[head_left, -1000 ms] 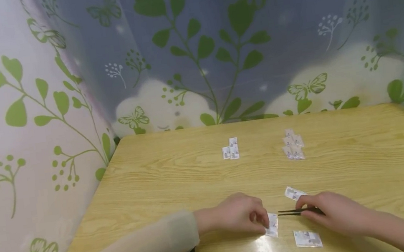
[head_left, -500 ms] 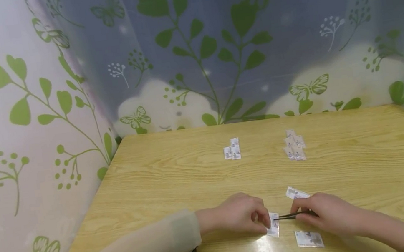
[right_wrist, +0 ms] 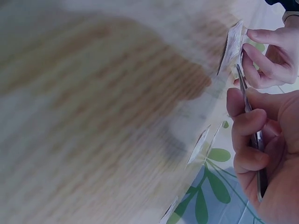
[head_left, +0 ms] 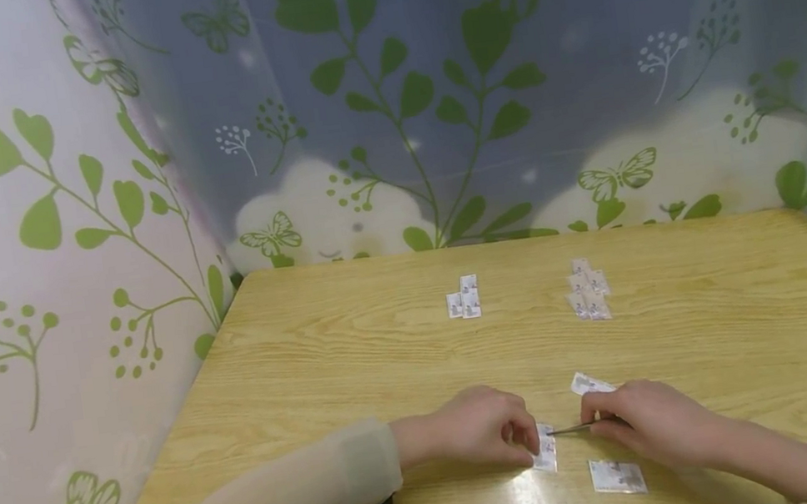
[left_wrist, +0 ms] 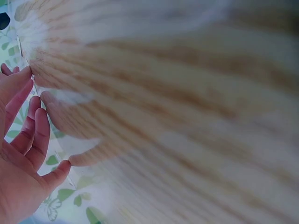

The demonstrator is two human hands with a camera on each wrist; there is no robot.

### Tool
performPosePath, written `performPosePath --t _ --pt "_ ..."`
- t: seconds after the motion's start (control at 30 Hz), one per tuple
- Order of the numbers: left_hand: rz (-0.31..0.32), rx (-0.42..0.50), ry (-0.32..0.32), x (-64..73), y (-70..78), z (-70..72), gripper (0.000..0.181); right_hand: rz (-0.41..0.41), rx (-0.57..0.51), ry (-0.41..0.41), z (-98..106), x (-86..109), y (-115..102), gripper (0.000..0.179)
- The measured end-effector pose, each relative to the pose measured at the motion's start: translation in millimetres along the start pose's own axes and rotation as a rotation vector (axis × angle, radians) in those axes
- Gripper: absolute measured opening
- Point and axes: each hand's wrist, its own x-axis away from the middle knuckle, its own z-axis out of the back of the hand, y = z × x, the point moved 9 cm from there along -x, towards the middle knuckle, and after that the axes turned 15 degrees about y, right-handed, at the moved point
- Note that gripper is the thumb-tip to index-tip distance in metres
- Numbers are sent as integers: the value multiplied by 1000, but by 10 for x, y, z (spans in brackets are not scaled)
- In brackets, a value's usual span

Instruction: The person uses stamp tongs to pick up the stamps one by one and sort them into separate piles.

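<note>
My left hand (head_left: 486,428) rests low over the table, its thumb and index finger pinching the left edge of a small white printed packet (head_left: 546,451). In my right hand (head_left: 670,425) is a pair of tweezers (head_left: 567,430), held like a pen and pointing left. Their tips overlap the packet's upper part in the head view. In the right wrist view, the tweezer tips stand right beside the packet (right_wrist: 231,46) and the left hand's fingertips. Another white printed piece (head_left: 590,383) lies behind my right fingers, partly covered, and one more (head_left: 617,476) lies in front of them.
Farther back on the wood-grain table (head_left: 311,364) lie two clusters of small flat pieces: a white group (head_left: 464,298) at centre and a paler, shiny group (head_left: 587,290) to its right. Printed curtains (head_left: 385,103) with leaves and butterflies hang behind and at the left.
My right hand has moved left, bringing the tweezer tips from beside the packet onto it. The tweezers now look narrower, their tips closer together. My left hand has stayed at the packet.
</note>
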Motion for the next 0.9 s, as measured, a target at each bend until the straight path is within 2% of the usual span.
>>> performPosePath --t 0.13,0.27,0.43,0.57,0.73,0.9 --pt "11 11 -9 -8 -11 2 6 1 0 4 17 -7 7 16" --pt "55 63 -24 8 -55 10 7 18 -5 23 59 -35 17 15" --pt "95 80 23 -7 -118 122 7 -32 -46 13 195 -130 146 8" --pt "96 67 56 -80 -146 177 9 -71 -46 13 322 -239 322 6" --pt "76 81 37 -196 -116 126 11 -61 5 43 430 -438 520 5" --pt "2 122 -34 -311 66 -25 15 -74 25 43 442 -635 691 5"
